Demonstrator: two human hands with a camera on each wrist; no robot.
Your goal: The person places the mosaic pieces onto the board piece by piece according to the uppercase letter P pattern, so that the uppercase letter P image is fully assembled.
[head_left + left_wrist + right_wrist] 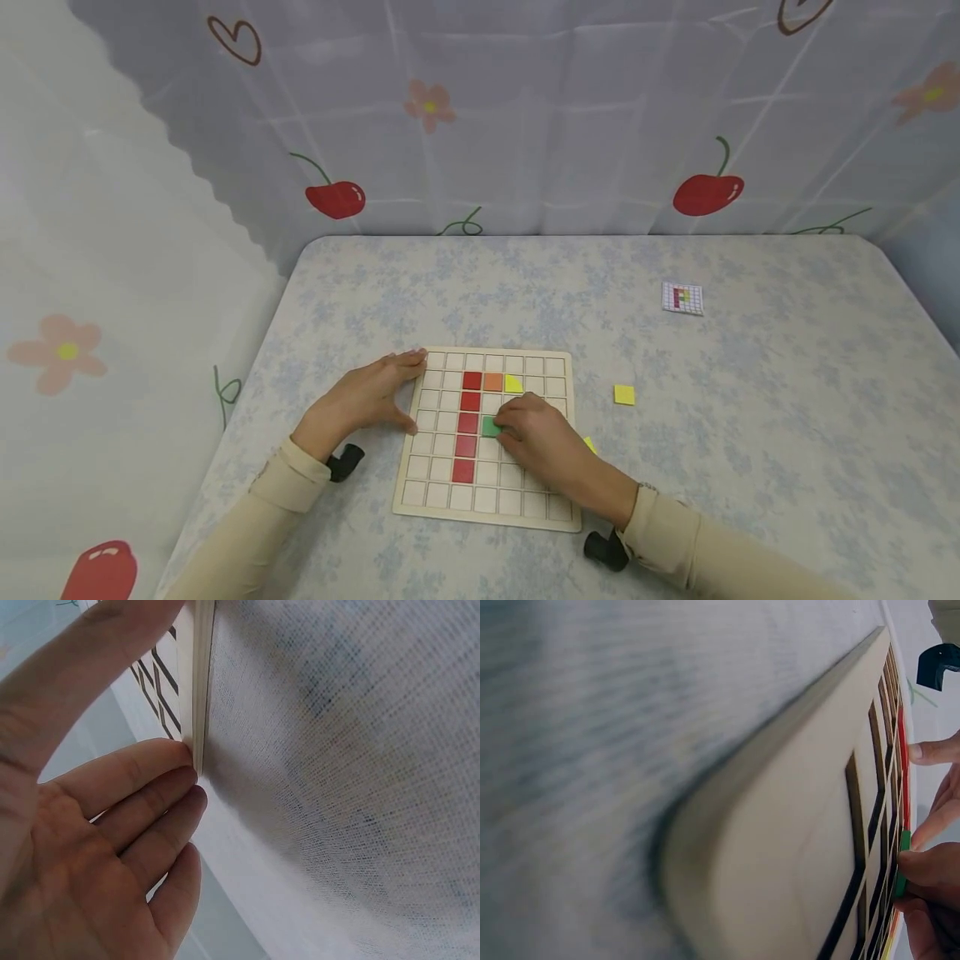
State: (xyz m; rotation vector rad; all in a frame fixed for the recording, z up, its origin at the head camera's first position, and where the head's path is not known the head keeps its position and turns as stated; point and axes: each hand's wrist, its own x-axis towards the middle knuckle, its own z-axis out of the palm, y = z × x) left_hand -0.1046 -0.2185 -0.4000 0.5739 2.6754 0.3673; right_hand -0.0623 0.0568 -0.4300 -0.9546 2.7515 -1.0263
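A light wooden grid board [487,521] lies on the table. Along one column run several red tiles [467,423], with an orange tile [492,382] and a yellow rounded piece [513,383] beside the top one. My right hand [542,442] reaches over the board and pinches a green tile [491,427] just right of the red column. In the right wrist view, thumb and fingertips meet at the green tile [904,862]. At the board's left edge rests my left hand [367,396], thumb spread from fairly straight fingers; the left wrist view shows its fingertips [191,780] touching the wooden rim.
Right of the board lies a yellow square tile [624,394]. Another yellow piece [590,445] is partly hidden by the right forearm. Farther back is a small pattern card [682,297]. A patterned cloth covers the table [787,433], and a curtain [540,108] hangs behind it.
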